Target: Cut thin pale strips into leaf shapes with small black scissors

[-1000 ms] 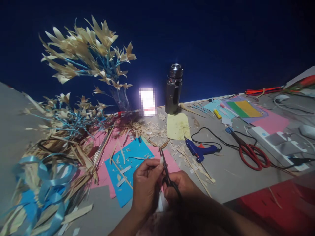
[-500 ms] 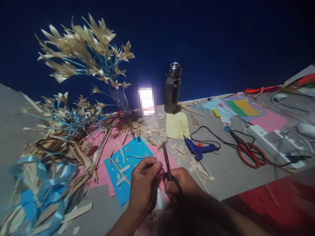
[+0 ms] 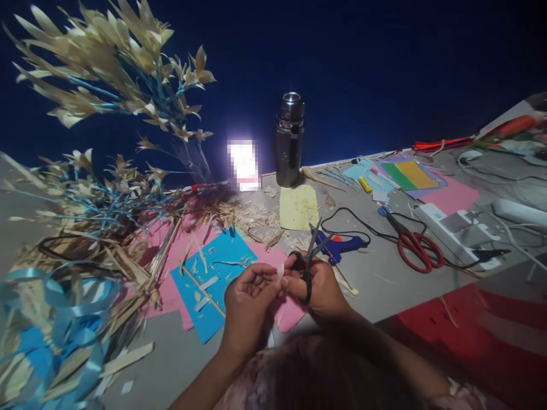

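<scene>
Grey table (image 3: 384,285), littered with straw chips (image 3: 248,213) and coloured paper (image 3: 222,256), lies under both hands, held close together. Left hand (image 3: 250,302) pinches a small pale strip (image 3: 280,272) between thumb and fingertips; right hand (image 3: 320,287), fingers through the loops, holds black scissors (image 3: 311,253) with blades parted, just beside the strip. Writing on the bright panel (image 3: 243,165) is blurred.

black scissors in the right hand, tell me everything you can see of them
The black scissors are small, with dark loop handles and slim grey blades that look like metal. The blades stand open in a narrow V, tips pointing up and away from the person, toward the blue glue gun. The right hand grips them through the loops. The left hand pinches a small pale strip beside the handles; whether the strip touches them cannot be told.
</scene>
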Available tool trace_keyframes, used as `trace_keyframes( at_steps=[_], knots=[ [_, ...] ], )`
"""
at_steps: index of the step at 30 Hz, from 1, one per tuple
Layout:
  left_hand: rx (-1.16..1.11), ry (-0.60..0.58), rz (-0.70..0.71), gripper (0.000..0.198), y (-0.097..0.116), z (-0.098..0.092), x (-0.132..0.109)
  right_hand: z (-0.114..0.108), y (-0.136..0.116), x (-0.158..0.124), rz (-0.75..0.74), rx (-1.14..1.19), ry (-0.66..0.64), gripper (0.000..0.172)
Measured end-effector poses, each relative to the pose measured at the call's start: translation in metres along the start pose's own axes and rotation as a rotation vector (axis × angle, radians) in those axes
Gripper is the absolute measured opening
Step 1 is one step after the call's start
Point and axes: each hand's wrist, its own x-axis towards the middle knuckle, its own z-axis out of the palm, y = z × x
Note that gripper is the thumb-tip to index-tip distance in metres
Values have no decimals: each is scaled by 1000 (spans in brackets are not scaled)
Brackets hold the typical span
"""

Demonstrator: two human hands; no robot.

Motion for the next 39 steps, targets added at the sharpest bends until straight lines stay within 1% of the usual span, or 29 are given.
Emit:
trace_keyframes(
  at_steps=[2,4,7,10,14,17,20,23,25,27,31,33,37,39],
  knots=[
    [53,-4,22,28,1,0,-1,1,0,0,-25,-31,39,39],
    [94,-43,13,26,2,-1,-1,1,-1,-1,-30,-38,43,36],
    [133,-96,-21,22,6,-6,-1,-1,-5,-3,-13,-85,-1,30],
    [146,-126,-53,23,10,-11,0,-2,-8,-6,-14,-196,-47,24],
    [123,-164,-150,24,13,-12,1,-5,-10,-8,7,-298,-128,15],
    [62,-197,-224,25,13,-12,3,-7,-9,-8,23,-321,-171,16],
    [-35,-219,-275,26,13,-11,5,-5,-6,-7,36,-233,-178,22],
    [-140,-225,-341,24,13,-11,7,-2,-4,-6,114,-89,-159,30],
    [-205,-228,-387,23,13,-12,7,-1,-4,-5,144,-55,-124,33],
    [-230,-250,-400,21,13,-12,6,0,-5,-5,150,-47,-113,34],
    [-124,-320,-340,21,11,-13,6,-2,-8,-6,158,-43,-178,29],
    [-100,-347,-340,22,11,-14,6,-3,-11,-9,166,-54,-203,27],
    [-227,-476,-502,20,13,-17,5,-3,-21,-14,271,27,-277,34],
    [-282,-460,-530,23,14,-20,4,-4,-24,-15,280,57,-306,36]
  ],
)
